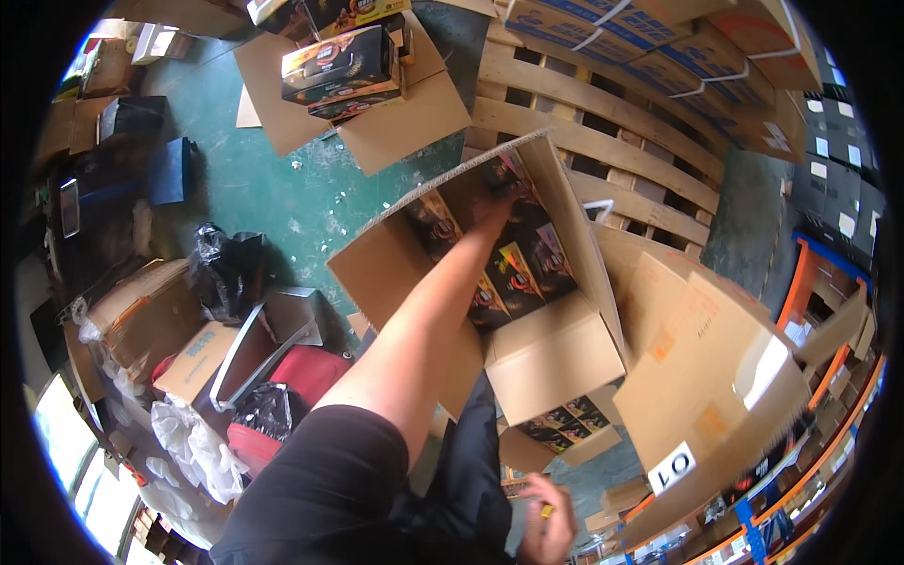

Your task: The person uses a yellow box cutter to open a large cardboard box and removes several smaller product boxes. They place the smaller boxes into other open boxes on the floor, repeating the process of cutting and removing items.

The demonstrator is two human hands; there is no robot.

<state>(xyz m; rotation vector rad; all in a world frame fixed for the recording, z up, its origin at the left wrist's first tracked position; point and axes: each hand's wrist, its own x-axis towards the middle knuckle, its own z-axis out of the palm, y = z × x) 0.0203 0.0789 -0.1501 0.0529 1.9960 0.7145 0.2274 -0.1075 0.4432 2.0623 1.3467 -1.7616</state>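
Observation:
My left arm reaches down into a large open cardboard carton (554,360). Deep inside it, my left hand (510,189) is at the far end, beside dark printed product boxes (519,272) packed in rows. The hand is blurred and shaded, so its grip is unclear. Low in the view, outside the carton, my right hand (549,519) hangs with bent fingers. A small yellow thing (546,510) shows at its fingers; whether it is held or worn cannot be told. Below the large carton stands another open carton (590,448) with similar boxes.
More product boxes (339,67) are stacked on an open carton at the top. A wooden pallet (600,120) lies beyond, with strapped cartons (678,63). Big cartons (696,353) and orange racking (791,282) are at right; black bags (224,272) and a red case (307,374) at left.

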